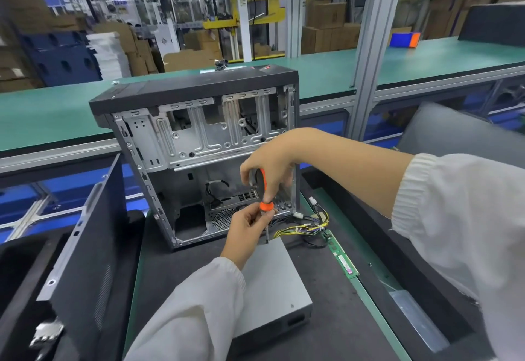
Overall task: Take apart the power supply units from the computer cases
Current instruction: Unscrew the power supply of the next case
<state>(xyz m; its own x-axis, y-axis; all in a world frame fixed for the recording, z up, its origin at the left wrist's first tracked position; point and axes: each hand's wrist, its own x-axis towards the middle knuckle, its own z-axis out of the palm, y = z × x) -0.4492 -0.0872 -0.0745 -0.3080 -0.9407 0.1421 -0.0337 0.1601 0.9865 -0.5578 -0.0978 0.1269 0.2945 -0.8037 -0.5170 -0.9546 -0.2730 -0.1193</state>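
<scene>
Right hand [268,166] fingers curled round orange screwdriver [264,190] handle; left hand [250,225] pinches shaft below collar. Tip apparently touches grey power supply unit [272,289] lying on black mat [335,304], before open computer case [199,139].

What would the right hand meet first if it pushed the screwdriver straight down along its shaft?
Most likely the grey power supply unit: the right hand holds the screwdriver upright, its tip at the unit's top near the far edge. Depth leaves actual contact uncertain.
</scene>
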